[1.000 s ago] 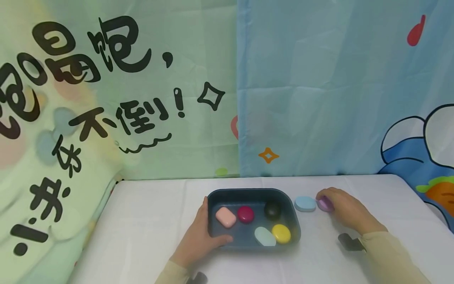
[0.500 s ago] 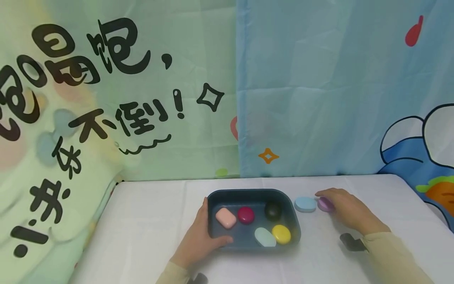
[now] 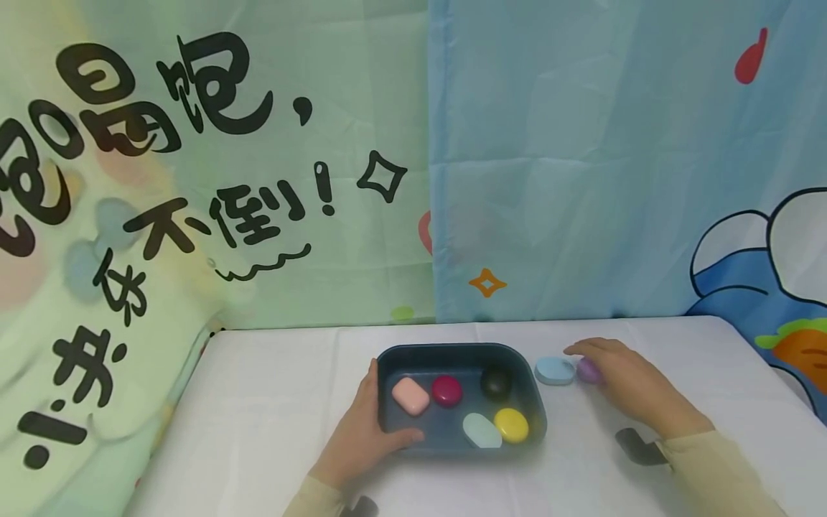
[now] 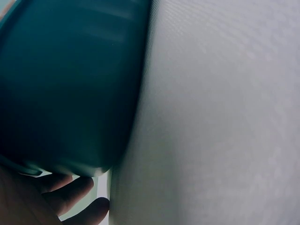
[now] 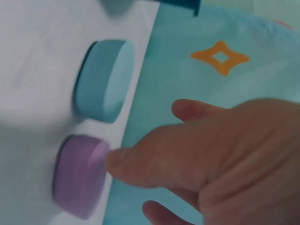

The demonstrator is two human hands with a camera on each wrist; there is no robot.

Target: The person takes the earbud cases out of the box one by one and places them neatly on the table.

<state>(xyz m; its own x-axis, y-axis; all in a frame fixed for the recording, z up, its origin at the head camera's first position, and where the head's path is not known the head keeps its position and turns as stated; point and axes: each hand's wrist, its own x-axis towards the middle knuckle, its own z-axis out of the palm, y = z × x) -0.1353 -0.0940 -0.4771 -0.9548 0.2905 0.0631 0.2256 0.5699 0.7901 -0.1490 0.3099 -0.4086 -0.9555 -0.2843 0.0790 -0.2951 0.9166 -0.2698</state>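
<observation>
Head: tray (image 3: 442, 431), long axis sideways

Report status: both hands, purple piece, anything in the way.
Left hand holds tray at its left end. Right hand at purple piece, no grip seen. Purple piece on table; blue piece between it and tray.

Head view set back, facing forward and down; wrist views set close, rolled sideways.
The tray (image 3: 446, 427) is shared by head and left; the blue block (image 3: 554, 370), by head and right.
</observation>
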